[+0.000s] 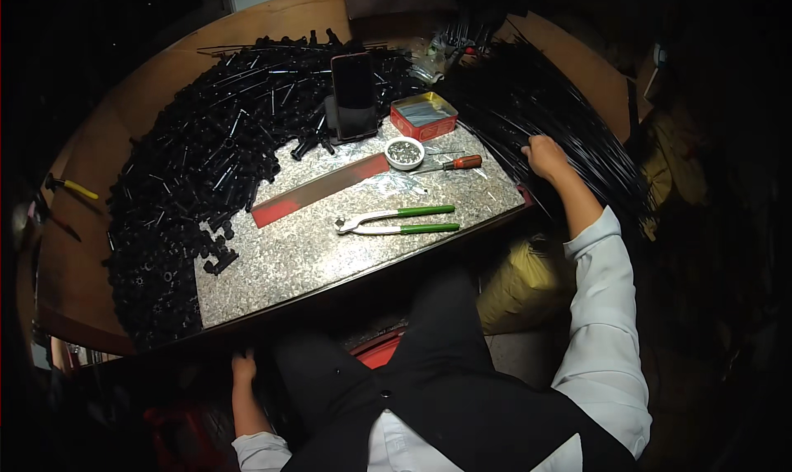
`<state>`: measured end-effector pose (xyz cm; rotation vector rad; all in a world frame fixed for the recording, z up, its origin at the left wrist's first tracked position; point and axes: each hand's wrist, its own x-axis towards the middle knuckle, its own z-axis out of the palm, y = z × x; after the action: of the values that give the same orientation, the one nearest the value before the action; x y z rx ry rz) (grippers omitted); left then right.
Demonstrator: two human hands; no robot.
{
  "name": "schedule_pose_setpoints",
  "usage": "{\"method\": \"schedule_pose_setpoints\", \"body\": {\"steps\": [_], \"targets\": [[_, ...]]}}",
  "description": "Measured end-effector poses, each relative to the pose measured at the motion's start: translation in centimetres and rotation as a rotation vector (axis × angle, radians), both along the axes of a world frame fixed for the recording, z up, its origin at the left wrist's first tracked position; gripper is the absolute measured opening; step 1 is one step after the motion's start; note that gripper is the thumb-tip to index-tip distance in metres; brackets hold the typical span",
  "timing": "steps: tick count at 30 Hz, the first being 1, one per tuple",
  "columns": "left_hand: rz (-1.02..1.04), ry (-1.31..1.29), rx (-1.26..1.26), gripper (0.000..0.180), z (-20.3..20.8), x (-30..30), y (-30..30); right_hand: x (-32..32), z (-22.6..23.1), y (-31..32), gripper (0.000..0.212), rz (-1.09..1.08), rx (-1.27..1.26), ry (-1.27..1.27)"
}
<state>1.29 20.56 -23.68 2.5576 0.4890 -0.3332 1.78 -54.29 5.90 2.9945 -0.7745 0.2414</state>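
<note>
My right hand (545, 156) lies at the edge of a big sheaf of thin black rods (569, 117) on the right of the table, its fingers curled closed. What they pinch, if anything, is too small to make out. My left hand (243, 367) hangs low, below the table's front edge; its fingers are lost in the dark. Green-handled end-cutting pliers (396, 221) rest on the speckled board (289, 261) before me. Behind them sit a small white bowl (404, 153) of tiny metal parts, a red-handled screwdriver (464, 162) and a red tin (424, 115) holding thin grey strips.
A large heap of black tubular parts (190, 158) covers the left and back of the round wooden table (74, 266). A phone (353, 96) stands upright at the back of the board. A long red-and-grey bar (322, 190) crosses the board. Below the table is a yellow sack (528, 286).
</note>
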Motion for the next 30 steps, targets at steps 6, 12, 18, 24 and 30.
{"method": "schedule_pose_setpoints", "body": {"steps": [6,12,18,24,30], "targets": [[-0.187,-0.111,-0.093,0.05,7.0,0.3,-5.1,-0.4,1.0,-2.5,0.021,0.051,-0.109,-0.297],[-0.393,-0.084,-0.138,0.052,14.2,-1.2,-9.8,0.0,3.6,-2.6,0.023,-0.102,0.114,-0.206],[-0.692,-0.121,-0.308,0.054,19.3,-2.7,-13.9,1.2,5.8,-4.4,0.029,0.029,-0.082,-0.314],[-0.827,-0.118,-0.345,0.051,23.5,-3.7,-16.8,2.7,10.7,-2.7,0.029,-0.046,0.291,-0.312],[-0.938,-0.167,-0.343,0.053,25.4,-3.9,-17.8,4.5,12.1,-0.8,0.014,0.027,-0.588,-0.431]]}}
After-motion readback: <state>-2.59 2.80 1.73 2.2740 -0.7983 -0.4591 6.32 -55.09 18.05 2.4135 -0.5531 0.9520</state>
